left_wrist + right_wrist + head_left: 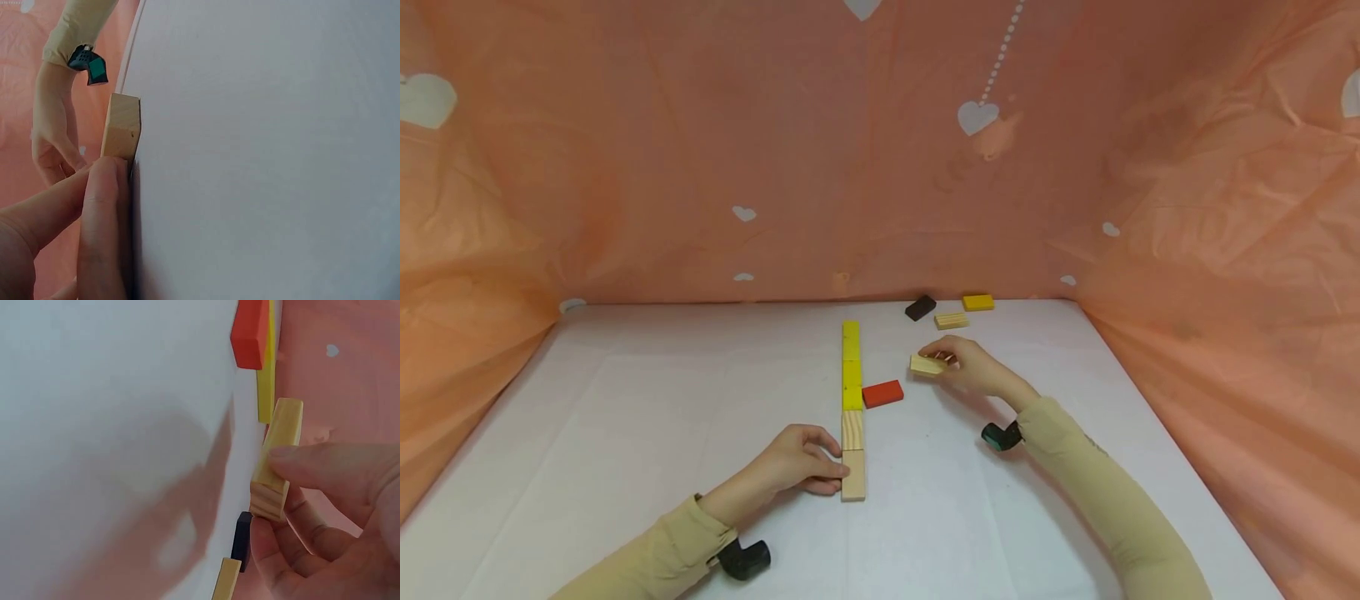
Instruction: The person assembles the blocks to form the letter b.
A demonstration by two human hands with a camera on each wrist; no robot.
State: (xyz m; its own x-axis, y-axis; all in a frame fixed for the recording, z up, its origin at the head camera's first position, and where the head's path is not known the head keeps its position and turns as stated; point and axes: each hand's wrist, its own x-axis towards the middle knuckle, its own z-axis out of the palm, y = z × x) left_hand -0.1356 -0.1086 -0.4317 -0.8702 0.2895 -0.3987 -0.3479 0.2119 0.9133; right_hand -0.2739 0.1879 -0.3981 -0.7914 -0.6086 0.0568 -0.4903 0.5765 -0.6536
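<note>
One plain wooden block (853, 482) lies nearest, at lower centre on the white desk (700, 375); the left hand (797, 460) touches its left side with thumb and fingers, not wrapped round it. A grained block (852, 430) and two yellow blocks (852, 385) continue the row toward mid-frame, beside a red block (883, 393). Right of centre, the right hand (973, 365) pinches a pale wooden block (926, 367) between thumb and fingers, its left end free. It should be light, stiff and hard to damage, smooth but not slick; the long sides suit a pinch. Farther, at upper right of centre, lie a striped block (951, 322), a black block (921, 307) and a lone yellow block (978, 302).
</note>
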